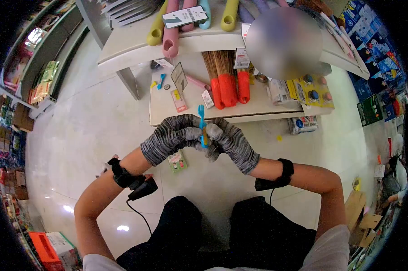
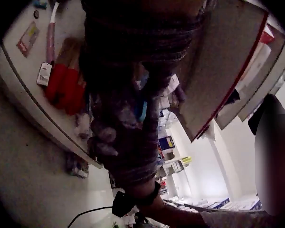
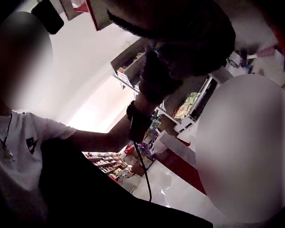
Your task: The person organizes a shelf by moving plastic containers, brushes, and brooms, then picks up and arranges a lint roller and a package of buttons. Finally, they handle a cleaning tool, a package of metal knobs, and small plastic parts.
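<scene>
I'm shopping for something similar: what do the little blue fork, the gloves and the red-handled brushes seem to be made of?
Small blue fork: probably plastic, judging by its even, bright colour.
Gloves: knitted fabric, matt, with mottled grey streaks.
Red-handled brushes: brown bristles look like plant fibre, fine and strawlike; the red part could be plastic.

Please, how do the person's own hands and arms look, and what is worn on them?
The left hand and right hand wear knitted gloves, streaked dark and light grey, with paler grey fingers. Each forearm has a black strap with a black boxy device and thin black cable. Short, pale sleeves end above the elbows.
</scene>
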Demonstrator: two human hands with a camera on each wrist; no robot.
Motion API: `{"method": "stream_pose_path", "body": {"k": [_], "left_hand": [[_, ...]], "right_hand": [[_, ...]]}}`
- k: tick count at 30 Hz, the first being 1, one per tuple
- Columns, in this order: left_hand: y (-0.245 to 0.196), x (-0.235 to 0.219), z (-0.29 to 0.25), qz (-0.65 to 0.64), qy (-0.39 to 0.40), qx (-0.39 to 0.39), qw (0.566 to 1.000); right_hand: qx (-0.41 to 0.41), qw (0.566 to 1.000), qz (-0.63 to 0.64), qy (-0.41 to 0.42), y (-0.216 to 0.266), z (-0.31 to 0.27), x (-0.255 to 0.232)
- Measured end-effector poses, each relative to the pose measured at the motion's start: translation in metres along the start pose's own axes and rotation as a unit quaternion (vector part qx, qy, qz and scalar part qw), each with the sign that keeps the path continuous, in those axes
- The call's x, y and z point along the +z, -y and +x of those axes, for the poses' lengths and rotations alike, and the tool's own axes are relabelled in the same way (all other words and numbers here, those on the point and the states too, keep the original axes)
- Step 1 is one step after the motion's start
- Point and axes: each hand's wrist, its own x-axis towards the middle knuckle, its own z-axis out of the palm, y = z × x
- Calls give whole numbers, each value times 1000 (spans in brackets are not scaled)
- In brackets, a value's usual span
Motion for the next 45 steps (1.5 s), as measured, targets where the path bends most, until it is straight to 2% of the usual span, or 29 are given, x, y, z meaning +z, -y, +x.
{"method": "stream_pose_path", "body": {"k": [2, 7, 10, 11, 13, 16, 17, 18, 19, 20, 21, 22, 24, 26, 27, 28, 30, 32, 33, 36, 39, 40, 43, 45], "left_hand": [[-2, 9, -7, 14, -29, 22, 999], [11, 14, -19, 108, -85, 91, 986], [40, 4, -12, 146, -62, 60, 986], [51, 3, -6, 149, -77, 43, 985], [70, 6, 3, 57, -97, 9, 994], [105, 8, 22, -53, -139, -82, 986], [111, 10, 26, -69, -152, -115, 979], [119, 11, 30, -84, -165, -149, 971], [123, 9, 41, -8, -201, -187, 962], [131, -5, 53, 122, -234, -105, 959], [140, -26, 63, 250, -261, -21, 932], [142, -44, 72, 372, -280, 63, 883], [119, -80, 93, 479, -363, 213, 770], [89, -113, 105, 544, -424, 171, 703], [79, -126, 105, 559, -435, 201, 677], [72, -140, 105, 572, -446, 230, 649], [69, -186, 122, 669, -465, 143, 562], [57, -207, 123, 642, -447, 95, 615], [56, -217, 128, 643, -435, 84, 625], [46, -226, 145, 618, -391, -3, 682], [49, -228, 156, 624, -368, -54, 687], [50, -230, 160, 624, -355, -71, 692], [61, -236, 167, 609, -395, -5, 688], [104, -292, 200, 520, -427, 105, 732]], "right_hand": [[-31, 999, -16, 2, 9, -4, 10], [25, 999, -10, 27, 8, -8, 15], [66, 998, -10, 20, -15, -5, 4], [70, 997, -26, 13, -26, -1, -4], [85, 993, -79, -3, -45, 10, -19], [20, 971, -237, 17, -75, 29, -55], [44, 944, -328, 4, -63, 28, -56], [1, 881, -474, 21, -68, 30, -66], [-44, 793, -606, 37, -77, 33, -79], [-89, 684, -722, 51, -82, 37, -87], [33, 639, -765, 81, -73, 34, -81], [29, 595, -797, 97, -87, 34, -89], [23, 501, -855, 128, -128, 33, -115], [115, 478, -851, 185, -125, 31, -110], [161, 465, -844, 212, -124, 32, -107], [159, 462, -848, 205, -127, 33, -108], [154, 457, -853, 196, -137, 37, -112], [140, 480, -847, 183, -139, 37, -114], [134, 491, -843, 176, -141, 37, -115], [119, 497, -840, 183, -147, 35, -117], [94, 470, -849, 222, -148, 27, -117], [98, 473, -849, 216, -151, 26, -119], [102, 469, -851, 211, -160, 25, -123], [98, 450, -859, 223, -147, 22, -118]]}}
